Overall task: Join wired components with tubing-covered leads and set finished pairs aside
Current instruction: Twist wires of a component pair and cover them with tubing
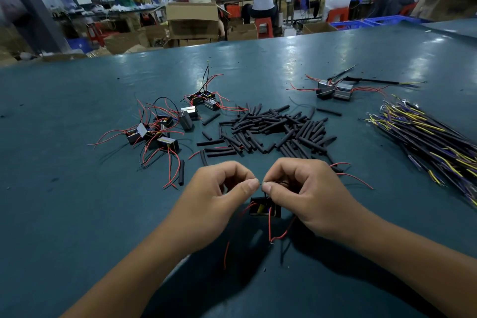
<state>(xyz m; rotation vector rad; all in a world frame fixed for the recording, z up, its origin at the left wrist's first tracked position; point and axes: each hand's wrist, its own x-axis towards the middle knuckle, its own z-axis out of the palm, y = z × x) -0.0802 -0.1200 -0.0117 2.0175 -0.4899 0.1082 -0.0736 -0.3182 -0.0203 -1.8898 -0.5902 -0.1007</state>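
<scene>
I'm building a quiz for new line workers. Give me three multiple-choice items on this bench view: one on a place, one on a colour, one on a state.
1. Where does the tubing pile lie?
A. Beyond the hands, mid-table
B. In a cardboard box
C. Under the left forearm

2. What colour are most of the loose leads on the components at left?
A. Green
B. Red
C. White

3. What are the two hands doing?
A. Resting flat on the table
B. Lifting the wire bundle
C. Pinching fine wire ends together

Answers:
1 A: the black tubes lie scattered on the table past the hands.
2 B: thin red wires fan out from those blocks.
3 C: the left hand and right hand meet fingertip to fingertip on thin wire above a component; the wire bundle lies untouched at right.
</scene>
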